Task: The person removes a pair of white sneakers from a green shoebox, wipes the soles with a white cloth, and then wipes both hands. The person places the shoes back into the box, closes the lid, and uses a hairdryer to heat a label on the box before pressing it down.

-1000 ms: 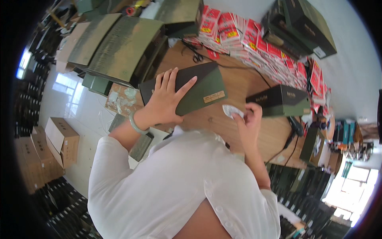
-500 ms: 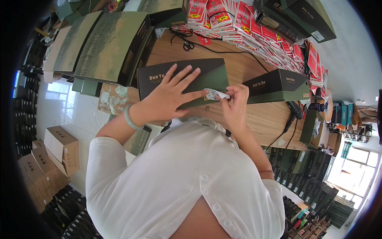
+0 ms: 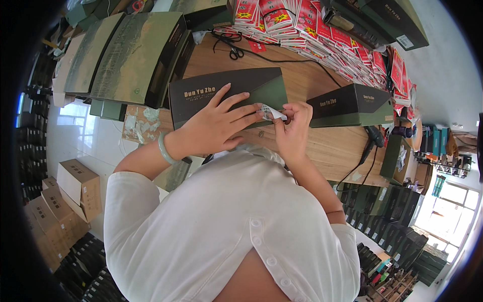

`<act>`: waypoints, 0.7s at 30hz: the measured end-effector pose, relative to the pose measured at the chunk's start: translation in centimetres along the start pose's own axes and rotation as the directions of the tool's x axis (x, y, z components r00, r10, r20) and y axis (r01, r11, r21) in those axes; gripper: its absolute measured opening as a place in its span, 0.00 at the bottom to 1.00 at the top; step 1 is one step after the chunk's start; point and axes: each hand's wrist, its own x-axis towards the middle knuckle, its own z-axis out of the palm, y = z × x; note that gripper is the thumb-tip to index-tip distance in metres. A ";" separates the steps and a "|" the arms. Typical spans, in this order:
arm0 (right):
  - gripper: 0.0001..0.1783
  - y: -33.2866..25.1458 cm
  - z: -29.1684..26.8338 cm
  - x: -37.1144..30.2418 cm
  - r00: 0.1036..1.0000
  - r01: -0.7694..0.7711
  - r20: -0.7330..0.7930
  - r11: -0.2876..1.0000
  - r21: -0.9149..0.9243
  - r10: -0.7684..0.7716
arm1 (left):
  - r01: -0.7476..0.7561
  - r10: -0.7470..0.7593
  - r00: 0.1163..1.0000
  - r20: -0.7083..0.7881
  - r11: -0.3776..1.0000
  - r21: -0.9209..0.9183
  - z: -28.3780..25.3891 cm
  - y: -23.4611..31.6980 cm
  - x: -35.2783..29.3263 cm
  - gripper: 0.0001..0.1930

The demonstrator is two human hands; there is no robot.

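Note:
A black and green box (image 3: pixel 265 83) lies on the wooden table in front of me. My left hand (image 3: pixel 214 121) rests on it with the fingers spread, a pale bangle on its wrist. Near the box's front right corner, a white printed sticker (image 3: pixel 270 113) is partly lifted and curled. My right hand (image 3: pixel 293 123) pinches the sticker's raised edge between thumb and forefinger. The left hand's fingertips touch the sticker's other end.
A second black and green box (image 3: pixel 347 108) stands to the right, with a hair dryer (image 3: pixel 371 143) beside it. Red packets (image 3: pixel 322 40) pile up at the back. Scissors (image 3: pixel 236 53) and a black cable (image 3: pixel 287 61) lie behind the box. Large green boxes (image 3: pixel 136 55) are stacked at left.
The sticker has been pulled up a bit and folds over more. My left hand has shifted slightly down the box, its fingers closer to the sticker.

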 end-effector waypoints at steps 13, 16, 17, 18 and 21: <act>0.22 -0.5 -0.8 0.6 0.994 -0.063 0.095 0.997 0.035 0.059 | -0.033 0.034 0.999 -0.014 0.997 0.063 0.4 0.2 -0.2 0.31; 0.21 -0.8 -1.4 1.1 0.987 -0.057 0.150 0.998 -0.018 0.059 | -0.021 0.020 1.000 0.009 0.995 0.093 0.4 0.6 -0.3 0.33; 0.20 -0.7 -1.6 1.3 0.984 -0.054 0.172 0.998 -0.025 0.057 | -0.022 0.020 1.000 0.018 0.994 0.106 0.5 0.8 -0.3 0.34; 0.20 -0.8 -1.8 1.5 0.980 -0.050 0.193 0.998 -0.031 0.055 | -0.024 0.021 0.999 0.027 0.993 0.119 0.6 0.9 -0.4 0.34; 0.19 -1.7 -2.6 2.3 0.963 -0.058 0.259 0.997 -0.058 0.071 | -0.027 0.023 0.999 0.032 0.989 0.145 0.5 1.0 -0.5 0.35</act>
